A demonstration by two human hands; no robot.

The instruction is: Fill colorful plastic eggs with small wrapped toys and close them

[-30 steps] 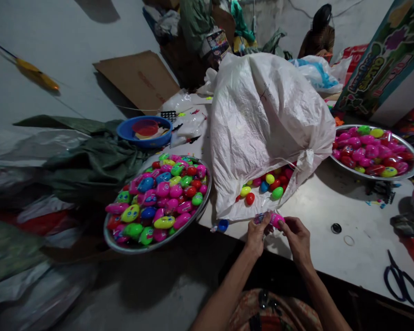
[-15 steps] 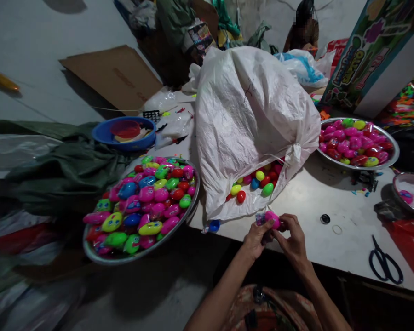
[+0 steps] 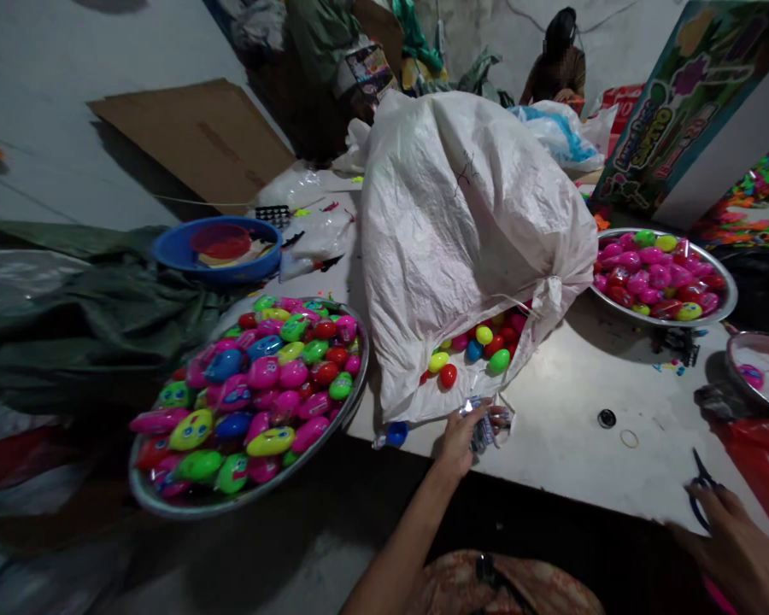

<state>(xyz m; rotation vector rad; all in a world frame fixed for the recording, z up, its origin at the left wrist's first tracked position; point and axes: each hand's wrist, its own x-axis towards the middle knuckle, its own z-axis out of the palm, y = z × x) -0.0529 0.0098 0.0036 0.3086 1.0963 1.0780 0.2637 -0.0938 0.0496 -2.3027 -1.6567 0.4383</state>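
Note:
Crinkled clear plastic wrappers point(image 3: 482, 436) with printed marks are gripped in the closed fingers of my left hand point(image 3: 458, 444), at the table's front edge. Far to the right, my blurred right hand point(image 3: 736, 547) reaches over the dark-handled scissors point(image 3: 702, 468), covering part of their handles. A bit of pink shows under that palm, too little of it to name. Just beyond my left hand, loose coloured plastic eggs point(image 3: 448, 376) lie in the mouth of a big white sack point(image 3: 467, 205).
A metal basin point(image 3: 137, 487) heaped with wrapped eggs juts over the table's left edge. Another basin point(image 3: 730, 299) of eggs stands at right. A black ring point(image 3: 607, 418), a blue tub point(image 3: 167, 248) and a printed box point(image 3: 679, 111) are also there. One person sits at the back.
My right hand has left my left hand and swung right to the scissors. The pink egg no longer shows at my left hand, which holds plastic wrappers. The view shifted slightly.

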